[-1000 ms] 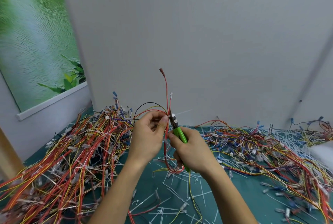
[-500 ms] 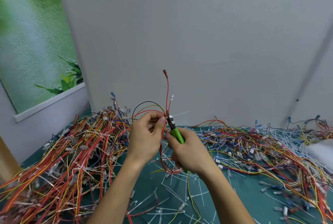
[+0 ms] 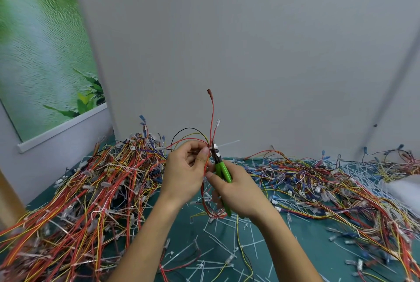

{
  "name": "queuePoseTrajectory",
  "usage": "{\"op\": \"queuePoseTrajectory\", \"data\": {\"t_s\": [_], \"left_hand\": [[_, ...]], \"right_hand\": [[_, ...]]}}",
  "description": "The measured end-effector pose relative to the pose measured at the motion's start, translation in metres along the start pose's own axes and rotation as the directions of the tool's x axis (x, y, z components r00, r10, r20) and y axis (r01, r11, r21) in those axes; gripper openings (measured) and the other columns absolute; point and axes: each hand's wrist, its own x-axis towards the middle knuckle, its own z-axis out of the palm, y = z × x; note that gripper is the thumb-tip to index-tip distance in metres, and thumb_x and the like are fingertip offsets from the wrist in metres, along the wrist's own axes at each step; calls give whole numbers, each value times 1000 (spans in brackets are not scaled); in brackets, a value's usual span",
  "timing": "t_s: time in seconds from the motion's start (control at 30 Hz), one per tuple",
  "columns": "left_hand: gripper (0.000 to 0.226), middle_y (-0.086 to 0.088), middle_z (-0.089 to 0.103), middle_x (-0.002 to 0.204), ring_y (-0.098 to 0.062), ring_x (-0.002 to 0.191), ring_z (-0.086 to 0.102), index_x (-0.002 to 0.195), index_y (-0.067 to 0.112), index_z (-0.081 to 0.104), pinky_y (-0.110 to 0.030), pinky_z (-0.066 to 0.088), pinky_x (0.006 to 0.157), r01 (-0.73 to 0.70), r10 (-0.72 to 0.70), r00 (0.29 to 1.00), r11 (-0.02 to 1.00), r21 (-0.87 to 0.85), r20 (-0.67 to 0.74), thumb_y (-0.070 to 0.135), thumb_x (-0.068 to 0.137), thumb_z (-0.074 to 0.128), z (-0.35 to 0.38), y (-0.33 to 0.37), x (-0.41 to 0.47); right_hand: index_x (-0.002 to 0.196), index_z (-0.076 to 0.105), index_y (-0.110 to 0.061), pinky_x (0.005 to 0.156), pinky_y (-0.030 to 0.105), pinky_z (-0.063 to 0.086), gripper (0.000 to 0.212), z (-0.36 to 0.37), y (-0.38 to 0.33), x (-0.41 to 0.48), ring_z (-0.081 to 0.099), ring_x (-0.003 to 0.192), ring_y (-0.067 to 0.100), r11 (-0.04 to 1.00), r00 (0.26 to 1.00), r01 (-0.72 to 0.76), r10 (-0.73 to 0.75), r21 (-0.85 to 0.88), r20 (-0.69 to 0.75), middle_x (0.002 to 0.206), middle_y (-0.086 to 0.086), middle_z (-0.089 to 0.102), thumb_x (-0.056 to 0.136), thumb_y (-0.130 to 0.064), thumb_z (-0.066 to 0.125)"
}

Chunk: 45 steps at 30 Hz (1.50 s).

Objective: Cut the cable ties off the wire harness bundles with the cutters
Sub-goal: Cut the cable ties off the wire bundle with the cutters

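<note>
Teal matting [image 3: 302,236] lay under you, a plain grey wall [image 3: 250,43] behind — tangled harness heaps [image 3: 86,191] at left, cut white ties [image 3: 218,254] scattered in the middle, more wires [image 3: 329,186] at right. Your left hand [image 3: 184,177] pinched a small wire bundle [image 3: 210,143] upright, fingers curled shut. Your right hand [image 3: 238,193] gripped the green-handled cutters [image 3: 221,169] — their tip touched the bundle's white tie [image 3: 216,147].

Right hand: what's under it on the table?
Under the right hand the harness's red wire loop hangs, above cut white cable ties strewn on the green mat. The hand covers most of the cutters' green handles.
</note>
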Motion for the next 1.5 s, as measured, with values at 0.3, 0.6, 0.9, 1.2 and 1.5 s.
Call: {"op": "queuePoseTrajectory", "data": {"t_s": [0.3, 0.6, 0.9, 1.2, 1.5], "left_hand": [[7, 1, 73, 85, -17, 75, 72, 96, 16, 68, -22, 58, 69, -26, 26, 1000, 999, 28, -6, 10, 97, 65, -2, -3, 1], [16, 7, 72, 88, -9, 74, 71, 93, 23, 66, -19, 56, 69, -66, 65, 998, 997, 44, 15, 8, 97, 64, -3, -5, 3], [13, 12, 72, 90, -11, 79, 73, 95, 28, 66, -21, 58, 72, -82, 79, 996, 992, 94, 30, 15, 98, 65, -3, -9, 2], [15, 13, 70, 88, -10, 79, 70, 95, 32, 64, -29, 60, 74, -140, 130, 989, 972, 189, 66, 17, 98, 64, -8, -8, 3], [16, 12, 70, 89, -12, 79, 72, 95, 33, 64, -35, 61, 76, -157, 144, 986, 971, 179, 82, 18, 98, 64, -11, -5, 3]], "right_hand": [[93, 61, -14, 61, 49, 55, 19, 1, 0, 0, 57, 57, 21, 1000, 999, 6, -6, -20, -41, 65, 2, 56, 102, -30, 60], [97, 59, -8, 51, 36, 48, 21, 1, 0, 0, 57, 50, 21, 999, 999, -32, 33, 31, -27, 68, 5, 54, 103, -28, 58], [95, 62, -8, 51, 41, 53, 21, -7, -2, -2, 59, 52, 25, 996, 999, -48, 47, 73, 13, 72, 11, 55, 102, -28, 61], [101, 63, -7, 57, 48, 58, 21, -8, -4, -4, 62, 56, 24, 994, 997, -53, 48, 95, 59, 72, 6, 57, 102, -28, 62], [94, 65, -6, 48, 35, 50, 32, -11, -3, -4, 57, 49, 21, 992, 998, -46, 41, 115, 44, 66, 2, 53, 104, -36, 58]]}}
